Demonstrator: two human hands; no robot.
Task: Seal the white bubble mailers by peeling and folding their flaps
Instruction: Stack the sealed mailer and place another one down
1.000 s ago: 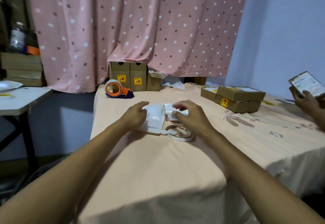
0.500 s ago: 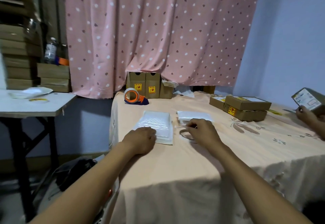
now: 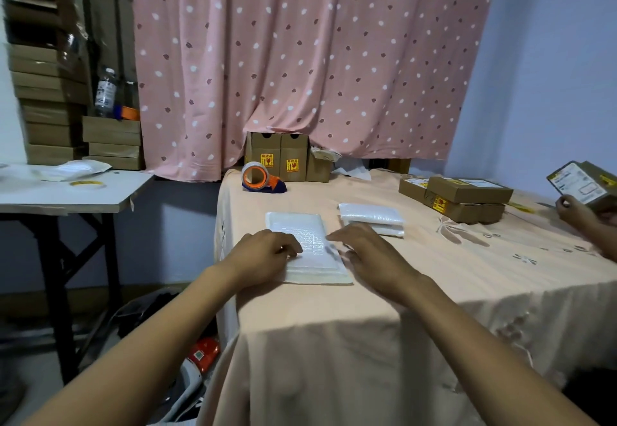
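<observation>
Head view: left hand [image 3: 263,255] rests on the white bubble mailer [image 3: 295,223], fingers loosely bent, gripping nothing; right hand [image 3: 370,255] touches its right edge, fingers extended; mailer lies flat on the peach tablecloth [image 3: 384,305], near the front left corner.
</observation>
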